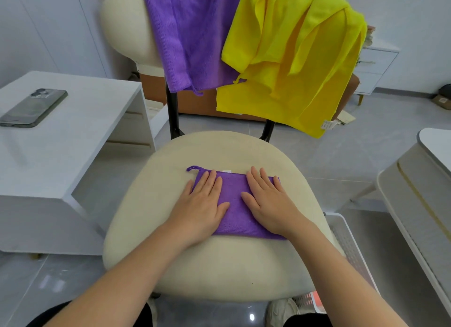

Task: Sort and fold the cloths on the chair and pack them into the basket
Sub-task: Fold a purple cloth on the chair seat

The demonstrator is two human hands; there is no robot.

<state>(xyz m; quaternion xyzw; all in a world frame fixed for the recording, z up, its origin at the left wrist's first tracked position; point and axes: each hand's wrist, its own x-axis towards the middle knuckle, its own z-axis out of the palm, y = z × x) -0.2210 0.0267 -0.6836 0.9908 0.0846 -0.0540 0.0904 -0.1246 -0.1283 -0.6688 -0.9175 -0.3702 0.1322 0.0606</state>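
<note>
Filling the middle of the view, the chair [219, 265] carried everything: a yellow cloth [292, 58] and a long purple cloth [185, 38] hung unfolded over its backrest. The white basket [351, 248] sat on the floor just beside the seat, to the right. On the seat lay a folded purple cloth [235, 204], with the left hand [202, 204] and right hand [271, 204] flat on it, fingers straight, gripping nothing. Pressing outward from the centre would likely set the creases; tucking in the loop [192, 168] seemed wise.
</note>
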